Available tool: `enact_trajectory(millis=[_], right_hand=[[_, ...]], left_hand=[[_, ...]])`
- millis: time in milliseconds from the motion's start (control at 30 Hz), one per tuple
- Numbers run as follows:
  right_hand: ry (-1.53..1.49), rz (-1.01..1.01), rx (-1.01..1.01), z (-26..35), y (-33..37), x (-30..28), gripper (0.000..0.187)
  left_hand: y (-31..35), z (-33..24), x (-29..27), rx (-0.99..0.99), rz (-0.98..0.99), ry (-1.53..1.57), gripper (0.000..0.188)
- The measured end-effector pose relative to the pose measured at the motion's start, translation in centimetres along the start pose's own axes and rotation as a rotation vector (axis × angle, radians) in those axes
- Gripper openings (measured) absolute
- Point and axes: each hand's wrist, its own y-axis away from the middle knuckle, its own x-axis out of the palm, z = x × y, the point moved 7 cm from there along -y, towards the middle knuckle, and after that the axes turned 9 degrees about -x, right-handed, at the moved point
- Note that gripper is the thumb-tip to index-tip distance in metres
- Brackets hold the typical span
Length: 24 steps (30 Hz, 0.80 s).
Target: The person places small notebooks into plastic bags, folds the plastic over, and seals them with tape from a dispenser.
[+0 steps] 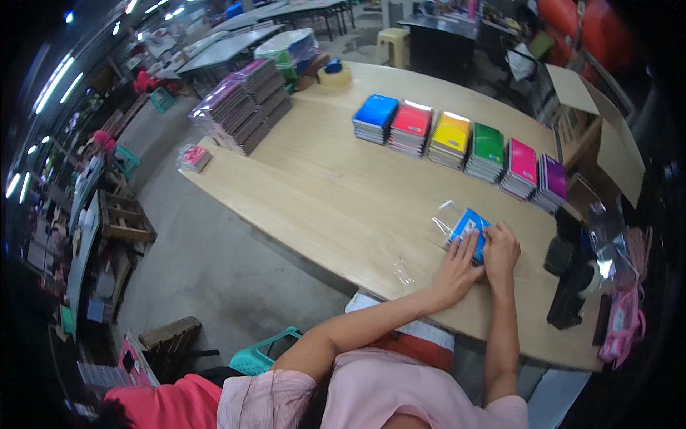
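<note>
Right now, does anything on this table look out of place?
A loose piece of clear plastic lies near the front edge of the table, away from the blue notebook you're handling. It looks stray, since the notebook stacks stand in a tidy row.

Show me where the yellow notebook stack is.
In the head view, the yellow stack stands right of centre, between the red stack and green stack.

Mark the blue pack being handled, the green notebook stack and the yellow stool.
Blue pack (pixel 470 219), head view, upper cover.
Green notebook stack (pixel 489 144), head view, top cover.
Yellow stool (pixel 393 33), head view, seat.
</note>
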Motion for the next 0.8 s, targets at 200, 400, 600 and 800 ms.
enact_trajectory(millis=[200, 400, 600, 800], right_hand=[[-0.082, -0.053, 0.02, -0.3, 0.0, 1.5, 0.011], [-0.094, -0.098, 0.031, 0.3, 0.5, -0.4, 0.013], [-0.119, -0.127, 0.028, -0.3, 0.4, 0.4, 0.011], [-0.057, -0.068, 0.02, 1.3, -0.1, 0.1, 0.004]], left_hand=[[-0.8, 0.4, 0.7, -0.049, 0.066, 0.024, 0.04], [-1.2, 0.0, 0.6, -0.079, 0.117, -0.047, 0.046], [-1.8, 0.1, 0.4, -0.041, 0.128, -0.126, 0.045], [-1.8, 0.5, 0.3, -0.07, 0.143, -0.14, 0.05]])
